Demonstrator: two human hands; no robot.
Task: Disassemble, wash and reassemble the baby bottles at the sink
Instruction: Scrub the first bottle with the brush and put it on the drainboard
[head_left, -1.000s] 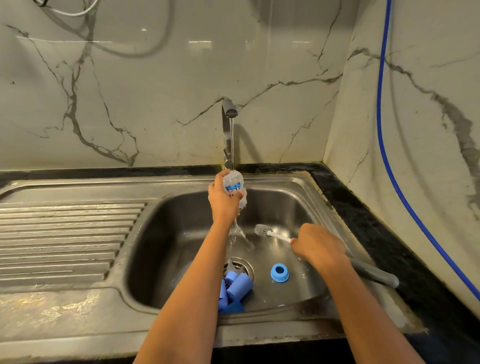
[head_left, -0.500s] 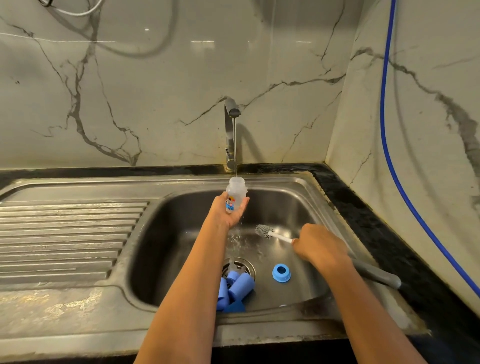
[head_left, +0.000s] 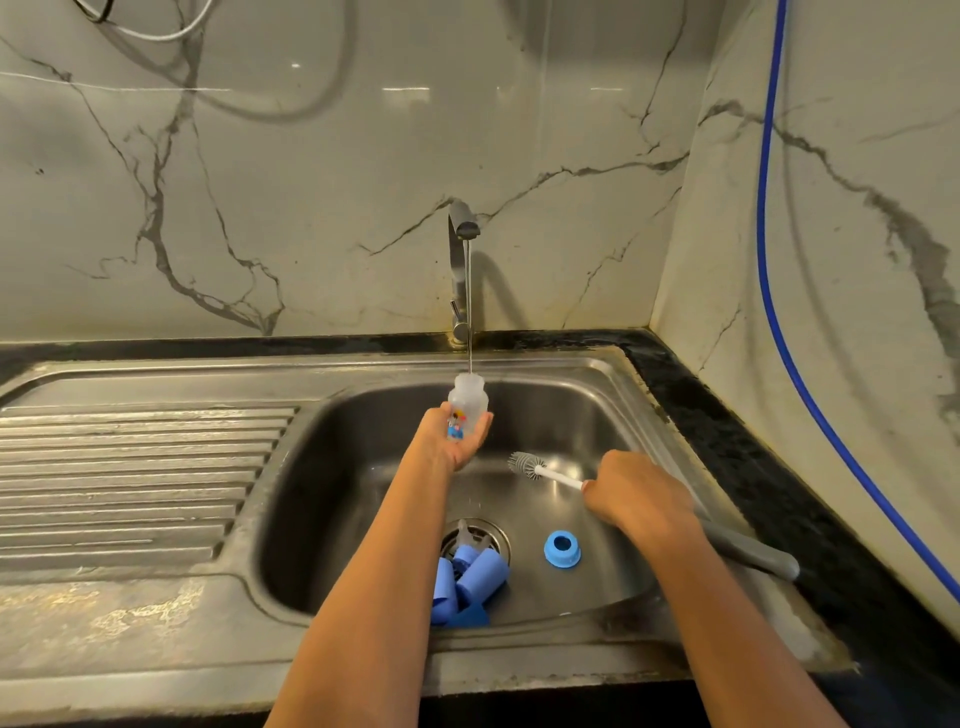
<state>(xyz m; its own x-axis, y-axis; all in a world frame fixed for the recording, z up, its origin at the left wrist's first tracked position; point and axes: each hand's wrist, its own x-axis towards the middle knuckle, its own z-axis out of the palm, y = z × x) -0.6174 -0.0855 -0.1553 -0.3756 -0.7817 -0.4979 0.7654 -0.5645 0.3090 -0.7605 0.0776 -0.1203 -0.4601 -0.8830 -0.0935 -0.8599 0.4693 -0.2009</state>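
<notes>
No text, brand name or number is legible anywhere at the sink. The only marking is a small red, yellow and blue printed figure on the clear baby bottle (head_left: 467, 402), and it is too small to show any lettering.

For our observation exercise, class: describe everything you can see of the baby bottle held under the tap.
The bottle is small, of cloudy translucent plastic, with a colourful cartoon print low on its side. It has no cap or teat; it stands upright, open mouth up, right under the thin stream from the tap. The left hand cups its lower half, above the sink basin.
</notes>
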